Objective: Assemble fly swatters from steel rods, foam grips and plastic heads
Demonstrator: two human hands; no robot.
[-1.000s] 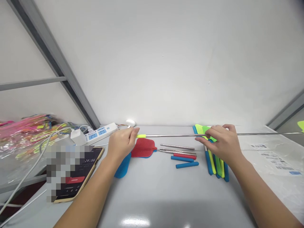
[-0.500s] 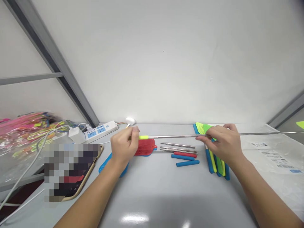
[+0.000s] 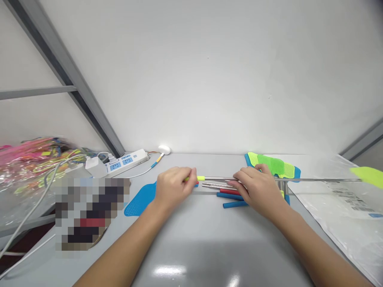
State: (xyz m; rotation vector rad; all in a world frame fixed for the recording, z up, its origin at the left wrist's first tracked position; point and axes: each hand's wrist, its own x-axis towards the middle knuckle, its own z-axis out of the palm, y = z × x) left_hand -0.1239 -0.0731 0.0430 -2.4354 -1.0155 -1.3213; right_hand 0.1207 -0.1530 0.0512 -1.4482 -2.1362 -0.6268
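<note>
My left hand (image 3: 176,186) is closed around the yellow grip (image 3: 201,178) of a telescopic fly swatter. From the grip, its thin metal rod (image 3: 323,179) runs level to the right and ends in a yellow-green paddle (image 3: 369,175) at the picture's right edge. Partway along the rod, my right hand (image 3: 257,190) pinches it between thumb and fingers. Under and beside the right hand lie loose metal rods (image 3: 215,186), a red tube (image 3: 229,191) and blue tubes (image 3: 235,204). A blue swatter paddle (image 3: 140,201) lies left of my left hand, partly hidden.
Behind the right hand, green and blue swatter paddles (image 3: 272,164) are stacked. Clear plastic packaging (image 3: 338,211) covers the table's right side. To the left are a power strip (image 3: 127,162), a pixelated phone (image 3: 92,213), white cables and bagged colourful items (image 3: 38,171).
Both hands have come closer together and slightly lower, my left moving right and my right moving left. The rod is shorter between them, and the paddle has shifted left into fuller view.
</note>
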